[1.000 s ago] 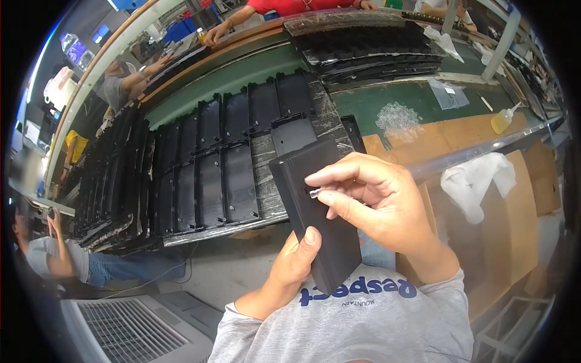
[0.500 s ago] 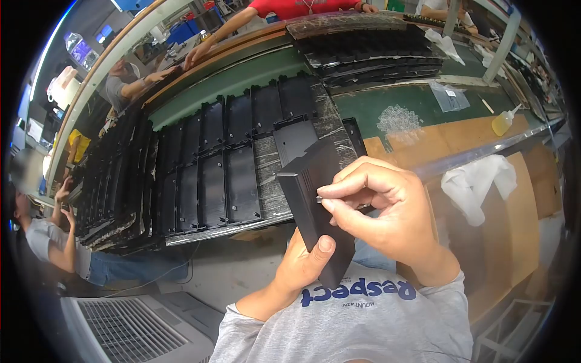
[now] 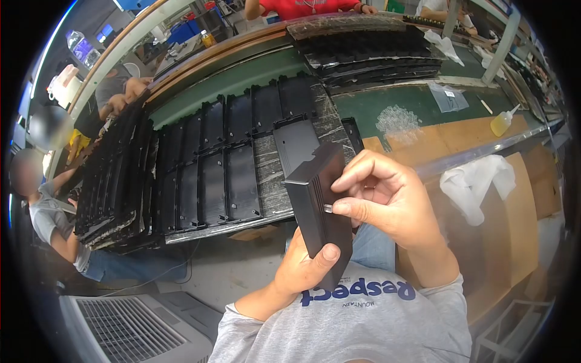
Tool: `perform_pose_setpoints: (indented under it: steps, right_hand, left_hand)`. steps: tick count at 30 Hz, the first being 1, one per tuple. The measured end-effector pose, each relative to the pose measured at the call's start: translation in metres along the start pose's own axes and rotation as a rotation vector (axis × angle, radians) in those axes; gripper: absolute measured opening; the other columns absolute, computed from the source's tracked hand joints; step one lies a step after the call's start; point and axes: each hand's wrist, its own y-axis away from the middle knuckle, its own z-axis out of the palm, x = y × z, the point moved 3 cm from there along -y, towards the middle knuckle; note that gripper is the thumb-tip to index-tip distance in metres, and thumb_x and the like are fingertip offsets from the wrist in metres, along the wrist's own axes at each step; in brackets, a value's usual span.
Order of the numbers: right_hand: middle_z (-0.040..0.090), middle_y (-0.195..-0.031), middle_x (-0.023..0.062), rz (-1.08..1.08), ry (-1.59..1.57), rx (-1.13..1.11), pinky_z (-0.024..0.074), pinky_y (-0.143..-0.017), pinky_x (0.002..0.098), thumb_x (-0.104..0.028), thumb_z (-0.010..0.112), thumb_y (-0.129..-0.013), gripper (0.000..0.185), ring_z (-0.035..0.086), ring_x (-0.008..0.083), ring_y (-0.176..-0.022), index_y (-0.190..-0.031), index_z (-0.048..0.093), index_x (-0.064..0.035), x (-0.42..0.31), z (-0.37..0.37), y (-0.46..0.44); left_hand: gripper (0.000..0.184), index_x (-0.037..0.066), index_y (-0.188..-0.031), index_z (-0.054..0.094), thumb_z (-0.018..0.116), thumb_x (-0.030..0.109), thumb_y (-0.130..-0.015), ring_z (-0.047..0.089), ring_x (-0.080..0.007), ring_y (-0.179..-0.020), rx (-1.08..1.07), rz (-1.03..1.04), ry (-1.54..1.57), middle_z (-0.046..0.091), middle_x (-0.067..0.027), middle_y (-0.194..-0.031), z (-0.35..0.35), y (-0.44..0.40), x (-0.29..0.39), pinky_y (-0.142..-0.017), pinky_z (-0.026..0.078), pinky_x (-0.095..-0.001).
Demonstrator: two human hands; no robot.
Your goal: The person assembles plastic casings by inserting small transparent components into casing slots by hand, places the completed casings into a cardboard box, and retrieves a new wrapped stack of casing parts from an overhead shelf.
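My left hand (image 3: 305, 266) is closed round the lower part of a long black plastic part (image 3: 318, 206), its thumb on the near face. The part stands tilted on its edge above my lap. At its right side, my right hand (image 3: 387, 202) has thumb and forefinger a little apart, with a small clear piece (image 3: 328, 208) at the thumb tip, close to the black face. Behind the part, a similar black panel (image 3: 296, 142) lies on the stack's dark wrapped top, beside rows of black panels (image 3: 212, 175). A pile of small clear pieces (image 3: 398, 123) lies on the green bench.
Stacked black parts stand at the left (image 3: 115, 181) and back (image 3: 369, 51). Right of my hands are a white cloth (image 3: 478, 184), cardboard (image 3: 508, 230) and a yellow liquid bottle (image 3: 501, 124). A co-worker in red (image 3: 302, 7) is across the bench; others are at left.
The black part has turned more onto its edge. My right thumb and forefinger have spread slightly and moved a little lower and right. The red-sleeved arm across the bench has drawn back.
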Motion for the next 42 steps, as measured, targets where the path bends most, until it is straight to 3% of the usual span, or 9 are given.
perform_pose_setpoints:
  steps: [7, 12, 19, 23, 25, 26, 28, 34, 42]
  right_hand:
    - [0.042, -0.086, -0.0023, -0.122, 0.066, -0.004, 0.0386, -0.064, 0.0159, -0.005, 0.073, -0.072, 0.036, 0.038, 0.0023, -0.069, -0.099, 0.05, -0.0044, 0.003, -0.002, 0.0]
    - [0.041, -0.093, 0.0, -0.174, 0.094, 0.048, 0.0369, -0.063, 0.0176, 0.007, 0.069, -0.07, 0.039, 0.039, 0.0048, -0.069, -0.099, 0.046, -0.0057, 0.002, 0.004, 0.002]
    - [0.045, -0.09, 0.001, -0.093, -0.382, 0.127, 0.0395, -0.058, 0.02, 0.002, 0.061, -0.077, 0.029, 0.043, 0.005, -0.066, -0.101, 0.047, -0.0062, 0.016, -0.008, -0.001]
    - [0.047, -0.092, 0.0024, -0.167, -0.339, 0.264, 0.0397, -0.055, 0.0218, 0.001, 0.055, -0.081, 0.023, 0.046, 0.0067, -0.064, -0.102, 0.047, -0.0056, 0.027, -0.036, 0.005]
    - [0.048, -0.094, 0.0028, -0.149, -0.355, 0.377, 0.0396, -0.055, 0.0219, 0.0, 0.054, -0.082, 0.021, 0.046, 0.0072, -0.064, -0.101, 0.047, -0.0049, 0.032, -0.051, 0.011]
    - [0.048, -0.094, 0.0028, -0.144, -0.361, 0.369, 0.0396, -0.055, 0.0219, 0.0, 0.054, -0.082, 0.021, 0.046, 0.0072, -0.064, -0.101, 0.047, -0.0049, 0.035, -0.056, 0.012]
    - [0.048, -0.094, 0.0026, -0.116, -0.39, 0.425, 0.0394, -0.057, 0.0221, 0.0, 0.053, -0.082, 0.02, 0.045, 0.0073, -0.064, -0.101, 0.047, -0.0046, 0.045, -0.066, 0.016]
    - [0.049, -0.097, 0.0032, -0.074, -0.442, 0.427, 0.0409, -0.061, 0.0236, 0.0, 0.054, -0.081, 0.025, 0.047, 0.0086, -0.069, -0.105, 0.047, -0.0034, 0.069, -0.08, 0.018]
    - [0.038, -0.128, 0.0144, -0.087, 0.514, 0.194, 0.0425, -0.087, 0.0343, -0.015, 0.06, -0.081, 0.053, 0.04, 0.0246, -0.116, -0.128, 0.037, -0.0081, 0.068, -0.037, -0.024]
  left_hand:
    - [0.062, -0.002, -0.097, 0.053, 0.05, 0.057, -0.081, 0.051, -0.0204, -0.086, 0.0, 0.05, -0.109, 0.054, -0.0115, -0.091, 0.0, -0.002, -0.001, -0.074, 0.042, -0.0319]
    - [0.059, -0.002, -0.099, 0.052, 0.049, 0.054, -0.083, 0.052, -0.0211, -0.087, -0.02, 0.011, -0.126, 0.054, -0.0112, -0.094, -0.003, 0.001, -0.004, -0.075, 0.042, -0.0322]
    - [0.083, -0.003, -0.124, 0.035, 0.044, 0.066, -0.079, 0.057, -0.0239, -0.086, -0.052, 0.021, 0.421, 0.045, -0.0185, -0.111, -0.009, -0.002, 0.004, -0.069, 0.05, -0.0324]
    - [0.069, -0.004, -0.121, 0.037, 0.041, 0.055, -0.085, 0.056, -0.0239, -0.078, 0.19, 0.308, 0.321, 0.047, -0.0183, -0.107, -0.062, 0.004, 0.054, -0.062, 0.05, -0.0317]
    - [0.058, -0.003, -0.122, 0.037, 0.044, 0.042, -0.086, 0.055, -0.0211, -0.08, 0.637, 0.551, 0.262, 0.05, -0.0159, -0.105, -0.079, 0.011, 0.08, -0.066, 0.048, -0.0295]
    - [0.058, -0.003, -0.122, 0.037, 0.044, 0.042, -0.086, 0.055, -0.0211, -0.08, 0.645, 0.552, 0.255, 0.05, -0.0159, -0.105, -0.1, 0.019, 0.083, -0.066, 0.048, -0.0295]
    - [0.058, 0.003, -0.131, 0.031, 0.053, 0.03, -0.085, 0.047, -0.0197, -0.103, 0.666, 0.051, -0.181, 0.041, -0.014, -0.123, -0.148, 0.032, 0.07, -0.086, 0.041, -0.0296]
    - [0.06, 0.004, -0.134, 0.031, 0.056, 0.027, -0.084, 0.045, -0.0165, -0.107, 0.51, -0.036, -0.508, 0.035, -0.0129, -0.131, -0.158, 0.001, 0.041, -0.086, 0.04, -0.0273]
    - [0.057, 0.003, -0.132, 0.036, 0.057, 0.028, -0.085, 0.045, -0.0179, -0.111, 0.374, -0.198, -0.2, 0.042, -0.012, -0.128, -0.105, -0.036, 0.009, -0.091, 0.039, -0.0301]
